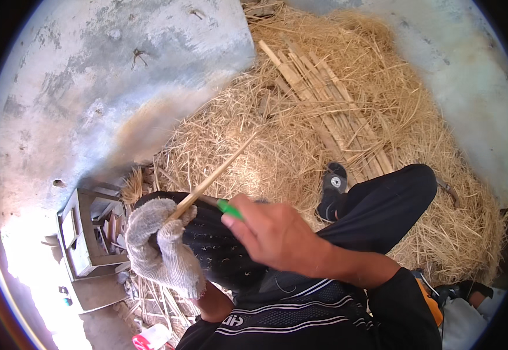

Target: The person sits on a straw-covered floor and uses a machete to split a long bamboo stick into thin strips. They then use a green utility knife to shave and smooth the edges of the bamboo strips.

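My left hand [166,248], in a greyish-white knitted glove, is closed around a thin pale strip of wood or bamboo [222,169]. The strip slants up and to the right from the glove, over my left leg. My bare right hand [280,236] grips a green-handled knife [229,209]. A short stretch of dark blade shows between the green handle and the strip, close to the gloved fingers. Whether the edge touches the strip I cannot tell.
Pale shavings or straw [359,52] cover the floor, with several long flat slats [324,93] lying on them. At the left, near a worn wall [119,76], stands a wooden frame [84,233]. A red-and-white container [153,336] is at the lower left. My shoe [332,184] rests on the shavings.
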Motion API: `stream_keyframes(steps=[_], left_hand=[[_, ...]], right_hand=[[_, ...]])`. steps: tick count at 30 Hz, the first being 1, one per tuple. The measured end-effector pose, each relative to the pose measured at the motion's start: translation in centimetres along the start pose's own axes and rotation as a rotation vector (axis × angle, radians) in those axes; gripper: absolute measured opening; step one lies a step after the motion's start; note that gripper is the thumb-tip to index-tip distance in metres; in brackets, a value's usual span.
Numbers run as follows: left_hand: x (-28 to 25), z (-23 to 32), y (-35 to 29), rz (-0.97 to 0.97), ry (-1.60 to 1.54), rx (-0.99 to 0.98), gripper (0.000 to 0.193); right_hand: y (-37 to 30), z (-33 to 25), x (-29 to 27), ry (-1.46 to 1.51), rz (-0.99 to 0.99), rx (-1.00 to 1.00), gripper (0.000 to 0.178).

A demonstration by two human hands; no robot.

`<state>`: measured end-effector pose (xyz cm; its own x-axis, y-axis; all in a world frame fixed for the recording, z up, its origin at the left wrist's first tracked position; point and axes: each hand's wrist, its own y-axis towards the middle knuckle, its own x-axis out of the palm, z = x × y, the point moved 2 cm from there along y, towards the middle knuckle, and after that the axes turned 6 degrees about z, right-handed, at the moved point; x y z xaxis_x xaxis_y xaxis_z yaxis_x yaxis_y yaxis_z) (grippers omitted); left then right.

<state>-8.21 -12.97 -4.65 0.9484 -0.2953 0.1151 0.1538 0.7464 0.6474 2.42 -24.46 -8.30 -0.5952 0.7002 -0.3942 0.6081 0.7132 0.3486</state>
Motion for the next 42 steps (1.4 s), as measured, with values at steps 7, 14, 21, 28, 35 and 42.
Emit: stream_keyframes(steps=[7, 14, 21, 28, 35, 42], left_hand=[[-0.9, -0.6, -0.3, 0.025, 0.071, 0.048, 0.021], [-1.0, -1.1, -0.2, 0.055, 0.066, 0.06, 0.024], [-1.7, -1.6, 0.3, 0.084, 0.107, 0.047, 0.025], [-1.9, -1.9, 0.2, 0.13, 0.148, 0.071, 0.021], [-1.0, -1.4, 0.5, 0.113, 0.115, 0.04, 0.017], [-1.9, -1.4, 0.2, 0.123, 0.111, 0.006, 0.014]], right_hand=[[1.0, 6.2, 3.8, -0.336, -0.027, 0.161, 0.019], [0.6, 5.2, 4.5, -0.23, -0.038, -0.001, 0.02], [1.6, 4.3, 4.8, -0.166, -0.118, -0.025, 0.017], [2.7, 11.1, 6.0, -0.368, -0.092, 0.069, 0.019], [0.7, 26.3, 7.2, -0.614, -0.118, 0.227, 0.023], [2.2, 16.8, 1.9, -0.484, -0.018, 0.253, 0.033]])
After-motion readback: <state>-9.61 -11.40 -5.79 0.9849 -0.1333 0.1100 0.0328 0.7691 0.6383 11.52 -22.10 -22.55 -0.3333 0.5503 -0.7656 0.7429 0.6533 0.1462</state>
